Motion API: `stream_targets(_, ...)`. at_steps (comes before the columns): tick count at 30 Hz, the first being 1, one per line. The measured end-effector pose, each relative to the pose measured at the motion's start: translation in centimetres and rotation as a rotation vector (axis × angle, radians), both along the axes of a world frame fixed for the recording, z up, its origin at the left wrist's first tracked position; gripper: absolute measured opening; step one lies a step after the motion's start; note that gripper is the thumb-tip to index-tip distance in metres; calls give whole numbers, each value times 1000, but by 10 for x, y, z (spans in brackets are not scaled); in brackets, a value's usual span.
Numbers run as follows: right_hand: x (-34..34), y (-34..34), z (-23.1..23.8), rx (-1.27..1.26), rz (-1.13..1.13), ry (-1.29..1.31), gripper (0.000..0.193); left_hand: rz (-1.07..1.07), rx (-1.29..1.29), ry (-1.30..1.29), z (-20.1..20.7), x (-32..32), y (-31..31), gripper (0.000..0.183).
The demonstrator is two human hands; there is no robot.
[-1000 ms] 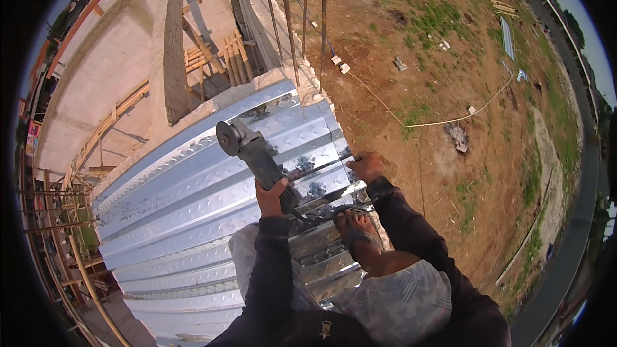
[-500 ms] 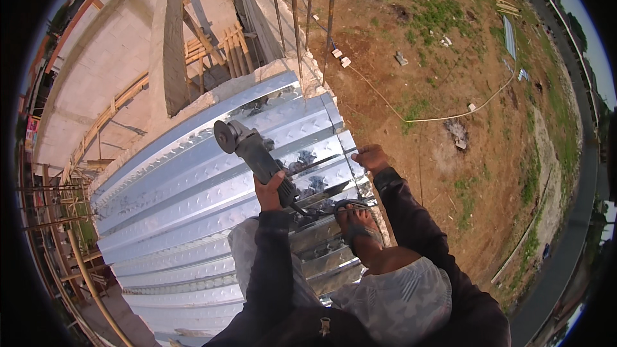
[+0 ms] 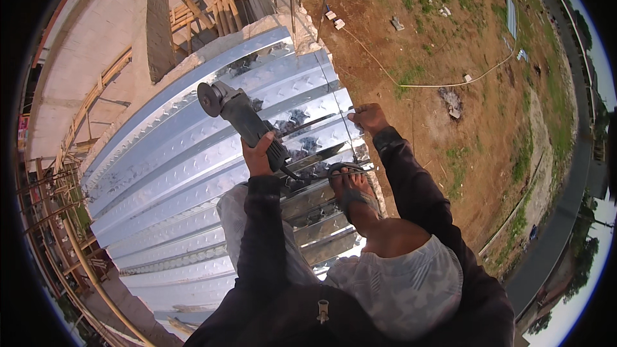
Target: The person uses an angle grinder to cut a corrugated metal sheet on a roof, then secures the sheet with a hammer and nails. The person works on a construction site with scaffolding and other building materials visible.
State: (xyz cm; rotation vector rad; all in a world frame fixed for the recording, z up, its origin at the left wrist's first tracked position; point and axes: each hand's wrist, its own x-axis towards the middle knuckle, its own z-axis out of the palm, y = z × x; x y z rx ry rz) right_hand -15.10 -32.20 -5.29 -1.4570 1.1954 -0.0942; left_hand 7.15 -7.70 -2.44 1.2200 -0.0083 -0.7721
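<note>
The left hand [image 3: 258,154] is wrapped tight around the dark body of an angle grinder [image 3: 243,120], fingers curled fully about the handle, with the tool pointing up and to the left so that its round disc [image 3: 209,99] sits at the far end, just above the ribbed surface. The grinder lies over a wide corrugated metal sheet [image 3: 173,173], bright and silvery, whose ridges run from the near left to the far right and which fills the middle of the scene. The right hand [image 3: 367,117] is out at the right edge of that sheet, fingers bent down onto the metal rim and gripping or pressing it; whether they close fully around the edge cannot be told. Both arms wear dark long sleeves. Between the hands, nearer the body, a foot in a dark sandal [image 3: 351,186] stands on the sheet close to its right edge, with a pale patterned trouser knee [image 3: 398,283] below it. A thin power cord [image 3: 334,112] runs across the sheet toward the far side. To the right, well below, lies bare brown ground [image 3: 450,58] with patches of grass and a pale hose or rope [image 3: 437,83] curving across it. To the far left are a concrete wall and beam [image 3: 154,19] with timber formwork [image 3: 218,9], and bamboo scaffolding [image 3: 58,218] lines the near left. No container shows anywhere in the view.
</note>
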Motion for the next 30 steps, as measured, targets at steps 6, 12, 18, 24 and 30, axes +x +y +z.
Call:
stream_targets(6, 33, 41, 31, -163, 0, 171, 25, 33, 45, -43, 1, 6, 11, 46)
stream_targets(12, -1, 0, -8, 69, -49, 7, 24, 12, -1, -7, 1, 1, 2, 46)
stream_targets(18, -64, 47, 9, -42, -156, 131, 31, 35, -8, 51, 11, 2, 2, 46)
stream_targets(24, -104, 92, -13, -33, -89, 280, 29, 32, -4, 55, 1, 2, 4, 48)
stream_targets(30, -115, 91, -20, 84, -202, 232, 25, -14, -50, 67, -5, 3, 5, 49)
